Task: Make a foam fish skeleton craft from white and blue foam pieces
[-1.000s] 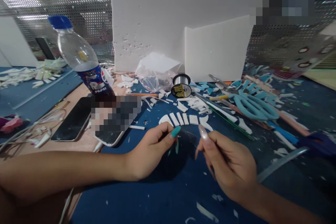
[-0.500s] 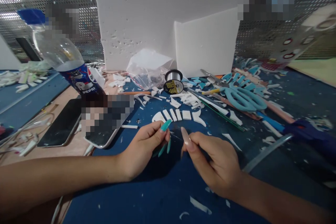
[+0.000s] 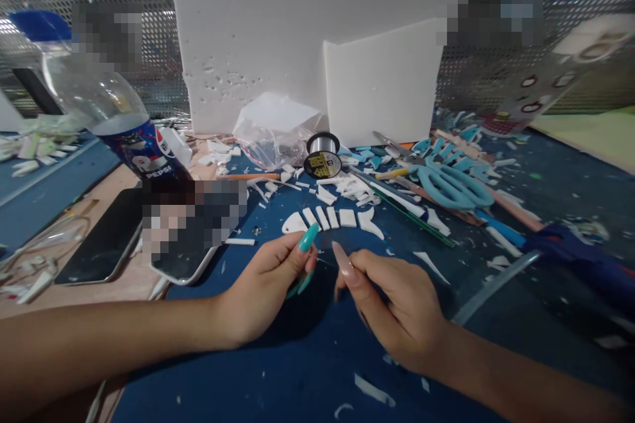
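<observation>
My left hand (image 3: 262, 287) rests on the blue mat (image 3: 307, 357) with thumb and fingers pinched together. My right hand (image 3: 397, 310) is close beside it, also pinched. A very thin clear thread (image 3: 325, 260) seems to run between the two pinches; it is barely visible. Just beyond my fingertips lies a row of white foam pieces (image 3: 330, 218) laid out in the shape of a fish. A spool of clear line (image 3: 321, 154) stands farther back.
A Pepsi bottle (image 3: 119, 125) and two phones (image 3: 102, 241) sit at the left. White foam boards (image 3: 317, 33) stand at the back with a plastic bag (image 3: 272, 135). Teal foam cutouts (image 3: 454, 185), sticks and white scraps litter the right side.
Both hands have drawn closer together, the gap between the fingertips narrowing. The view has shifted so everything sits slightly further left.
</observation>
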The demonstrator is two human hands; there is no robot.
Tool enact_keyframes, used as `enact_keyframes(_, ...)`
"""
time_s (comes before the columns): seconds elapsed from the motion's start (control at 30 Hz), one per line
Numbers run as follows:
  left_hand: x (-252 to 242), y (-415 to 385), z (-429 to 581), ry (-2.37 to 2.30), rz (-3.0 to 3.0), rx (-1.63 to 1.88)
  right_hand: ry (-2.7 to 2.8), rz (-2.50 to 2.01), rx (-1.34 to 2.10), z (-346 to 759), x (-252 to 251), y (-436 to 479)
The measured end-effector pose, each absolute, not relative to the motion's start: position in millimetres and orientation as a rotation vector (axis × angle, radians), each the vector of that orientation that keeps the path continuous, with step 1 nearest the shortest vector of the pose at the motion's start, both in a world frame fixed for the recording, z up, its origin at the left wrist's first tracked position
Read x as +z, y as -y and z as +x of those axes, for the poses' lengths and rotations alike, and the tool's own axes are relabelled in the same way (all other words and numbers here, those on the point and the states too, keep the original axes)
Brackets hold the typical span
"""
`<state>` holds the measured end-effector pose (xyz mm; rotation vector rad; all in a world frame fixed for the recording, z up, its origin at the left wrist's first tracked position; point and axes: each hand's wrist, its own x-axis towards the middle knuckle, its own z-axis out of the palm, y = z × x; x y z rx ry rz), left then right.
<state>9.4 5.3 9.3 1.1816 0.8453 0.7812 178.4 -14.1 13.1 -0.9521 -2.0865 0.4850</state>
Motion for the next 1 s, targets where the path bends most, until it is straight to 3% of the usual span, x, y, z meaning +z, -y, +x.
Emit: enact_keyframes(1.0,9.9,-6.3,7.5,-0.849,1.274,0.763,2.106,-0.993,0.552,180.0,12.5,14.5)
